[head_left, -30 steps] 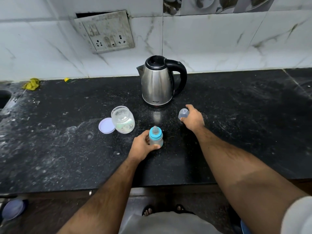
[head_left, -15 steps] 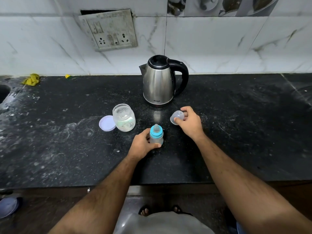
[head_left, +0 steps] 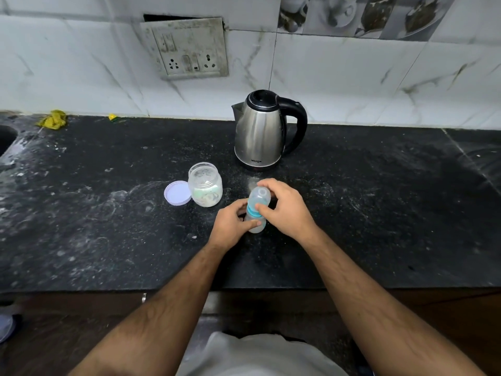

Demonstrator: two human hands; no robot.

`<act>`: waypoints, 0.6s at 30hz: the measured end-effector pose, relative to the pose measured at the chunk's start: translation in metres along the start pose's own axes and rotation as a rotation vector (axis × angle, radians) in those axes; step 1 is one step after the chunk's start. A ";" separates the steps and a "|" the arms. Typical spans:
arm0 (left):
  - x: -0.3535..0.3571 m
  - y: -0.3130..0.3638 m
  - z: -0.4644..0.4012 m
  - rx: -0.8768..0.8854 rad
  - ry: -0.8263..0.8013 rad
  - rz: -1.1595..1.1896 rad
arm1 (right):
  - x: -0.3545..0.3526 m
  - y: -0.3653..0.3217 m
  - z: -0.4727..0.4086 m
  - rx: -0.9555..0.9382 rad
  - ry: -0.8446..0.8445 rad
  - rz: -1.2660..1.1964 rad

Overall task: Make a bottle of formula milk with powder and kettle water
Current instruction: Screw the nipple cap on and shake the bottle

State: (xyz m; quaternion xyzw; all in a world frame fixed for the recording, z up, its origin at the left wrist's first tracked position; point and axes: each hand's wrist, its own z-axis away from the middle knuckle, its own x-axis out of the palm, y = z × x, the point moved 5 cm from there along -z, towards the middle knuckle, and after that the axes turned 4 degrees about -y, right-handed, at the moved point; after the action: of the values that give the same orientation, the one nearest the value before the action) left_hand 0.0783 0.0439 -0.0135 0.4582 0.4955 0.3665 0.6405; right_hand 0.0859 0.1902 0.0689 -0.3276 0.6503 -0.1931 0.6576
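A small baby bottle [head_left: 254,226] with a blue collar stands on the black counter [head_left: 379,213]. My left hand [head_left: 230,226] grips its body from the left. My right hand [head_left: 287,210] holds the clear dome cap [head_left: 259,197] over the bottle's top, covering the teat. A steel kettle [head_left: 260,131] with a black handle stands behind, lid shut. An open clear jar [head_left: 205,184] with white powder sits left of the bottle, its pale lilac lid [head_left: 177,192] lying beside it.
A wall socket plate [head_left: 189,47] is on the tiled wall above the kettle. A yellow scrap [head_left: 53,120] lies at the back left near a sink edge [head_left: 5,137]. White powder smears cover the counter.
My right hand lifted the clear cap from the counter on the right and brought it left onto the bottle's top. My left hand kept hold of the bottle.
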 end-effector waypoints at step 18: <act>-0.001 -0.016 -0.001 -0.008 0.007 -0.014 | 0.016 0.014 0.006 -0.083 0.033 0.052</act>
State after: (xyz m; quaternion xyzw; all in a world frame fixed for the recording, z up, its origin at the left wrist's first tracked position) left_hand 0.0777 0.0380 -0.0286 0.4510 0.4993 0.3657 0.6431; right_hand 0.0906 0.1899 0.0473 -0.3344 0.6768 -0.1541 0.6374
